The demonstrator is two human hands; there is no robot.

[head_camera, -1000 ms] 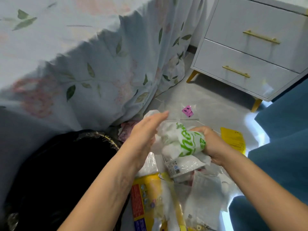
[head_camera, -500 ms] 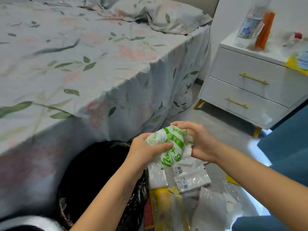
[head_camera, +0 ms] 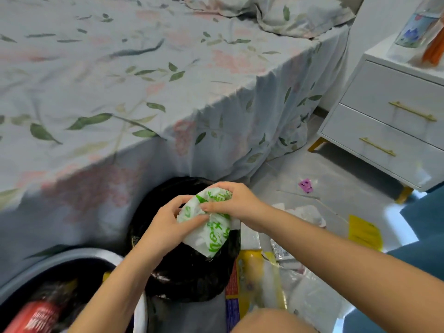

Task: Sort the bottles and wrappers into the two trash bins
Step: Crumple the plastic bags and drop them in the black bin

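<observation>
Wrapper (head_camera: pixel 211 227): white plastic with green print, crumpled into a wad and held in the air right over the mouth of the black-lined bin; balling it up probably keeps it from catching on the rim when it drops.
Left hand (head_camera: pixel 168 224): fingers curled round the wad's near and left side, thumb pressed into the plastic, squeezing it small.
Right hand (head_camera: pixel 235 203): fingers bent over the top and far side, pinching the loose end down into the wad; both hands are full of the same piece.
Black-lined bin (head_camera: pixel 216 280): stands on the floor against the bed, liner folded over the rim; by its place under the wad, this looks like the bin meant for wrappers.
Grey bin (head_camera: pixel 60 258): just to the left, closer to the person, with a red-labelled item (head_camera: pixel 36 318) lying inside; whether that is a bottle is too blurred to tell.
Floor litter: yellow packet (head_camera: pixel 254 280), clear bags (head_camera: pixel 312 299), yellow sheet (head_camera: pixel 364 233), small pink scrap (head_camera: pixel 305 185), all to the right of the black-lined bin, within arm's reach and not yet sorted.
Nightstand (head_camera: pixel 384 121): white, beyond the litter.
Stage, as judged: release of the wad is next; much sorting remains.
</observation>
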